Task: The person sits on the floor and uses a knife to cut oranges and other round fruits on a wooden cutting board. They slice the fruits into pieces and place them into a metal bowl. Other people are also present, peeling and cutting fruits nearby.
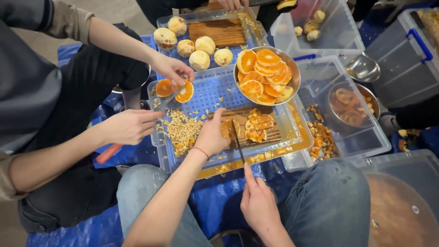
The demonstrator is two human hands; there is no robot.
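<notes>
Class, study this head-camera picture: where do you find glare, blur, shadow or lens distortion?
Head view: even, soft light; glare on the metal bowl rim and wet tray edge; slight softness on the right hand with its knife and on the left hand; wide-angle bending toward the corners; only faint shadows.

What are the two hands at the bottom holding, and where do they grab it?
The right hand holds a knife by its handle end. The left hand presses on an orange piece from above, on the wooden board.
</notes>
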